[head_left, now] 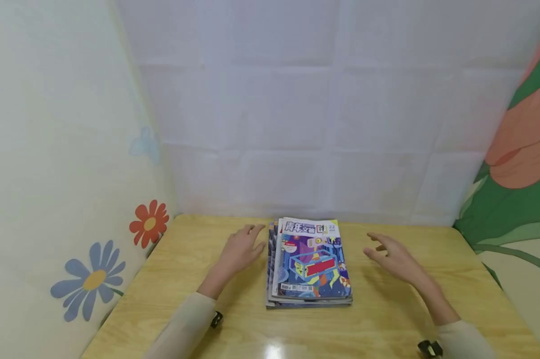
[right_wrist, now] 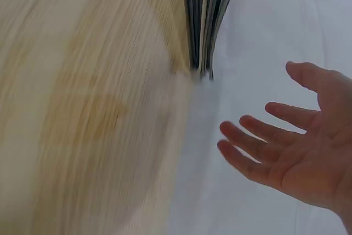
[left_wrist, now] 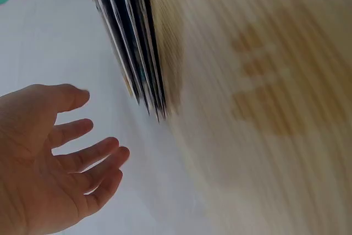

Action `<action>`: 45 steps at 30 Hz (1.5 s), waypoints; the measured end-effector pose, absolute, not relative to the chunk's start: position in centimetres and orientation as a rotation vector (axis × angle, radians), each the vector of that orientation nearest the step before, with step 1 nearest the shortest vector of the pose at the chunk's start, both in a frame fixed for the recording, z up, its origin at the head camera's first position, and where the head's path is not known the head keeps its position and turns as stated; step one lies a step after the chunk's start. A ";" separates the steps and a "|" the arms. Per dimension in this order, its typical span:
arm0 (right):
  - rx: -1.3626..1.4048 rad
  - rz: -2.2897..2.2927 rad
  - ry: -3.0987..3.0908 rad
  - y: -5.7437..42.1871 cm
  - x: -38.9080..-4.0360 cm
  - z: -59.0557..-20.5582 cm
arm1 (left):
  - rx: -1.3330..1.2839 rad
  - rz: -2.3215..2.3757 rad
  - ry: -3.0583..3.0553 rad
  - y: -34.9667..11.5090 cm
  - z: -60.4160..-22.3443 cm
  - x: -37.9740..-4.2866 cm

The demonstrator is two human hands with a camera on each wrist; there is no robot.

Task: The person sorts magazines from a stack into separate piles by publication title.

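A stack of several magazines [head_left: 312, 264] lies on the wooden table, its top cover purple and blue with a white title band. The edges of the stack [left_wrist: 129, 37] show in the left wrist view, and the opposite edges [right_wrist: 206, 20] in the right wrist view. Just left of the stack hovers my left hand [head_left: 242, 249], fingers spread and loosely bent, apart from the paper. On the other side, my right hand [head_left: 396, 257] is held above the table, a wider gap away, with relaxed fingers. Neither hand holds anything.
The wood-grain table [head_left: 162, 299] ends at a white cloth backdrop [head_left: 319, 124] behind. A pale panel with painted flowers [head_left: 92, 281] stands at the left, and a green panel with large pink petals [head_left: 527, 139] at the right.
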State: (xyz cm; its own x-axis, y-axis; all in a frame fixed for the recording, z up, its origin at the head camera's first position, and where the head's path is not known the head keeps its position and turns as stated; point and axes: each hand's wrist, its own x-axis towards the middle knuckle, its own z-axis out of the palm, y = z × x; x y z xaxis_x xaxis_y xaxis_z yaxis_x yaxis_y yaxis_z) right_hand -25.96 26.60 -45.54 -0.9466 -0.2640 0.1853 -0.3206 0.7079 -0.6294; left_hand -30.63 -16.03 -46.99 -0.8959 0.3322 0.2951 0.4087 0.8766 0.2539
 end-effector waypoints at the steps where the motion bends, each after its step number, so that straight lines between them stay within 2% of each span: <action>1: 0.491 1.093 -2.826 26.0 -26.2 -45.4 | -0.568 -0.472 -2.800 -15.4 -46.8 -30.7; 9: 0.394 1.370 -2.772 22.3 -28.3 -45.5 | -0.566 -0.658 -2.872 -11.6 -46.2 -31.3; 22: 0.064 1.603 -2.877 20.4 -28.7 -48.6 | -0.486 -0.782 -2.889 -10.8 -48.9 -31.2; 29: 0.045 1.558 -2.894 19.4 -29.1 -48.7 | -0.450 -0.847 -2.863 -10.4 -48.8 -30.6; 36: 0.072 1.647 -2.824 19.1 -29.1 -48.8 | -0.292 -1.247 -2.759 -10.2 -48.7 -30.3; 45: -0.011 1.882 -2.675 20.0 -29.8 -49.5 | -0.220 -1.790 -2.640 -9.1 -48.4 -29.9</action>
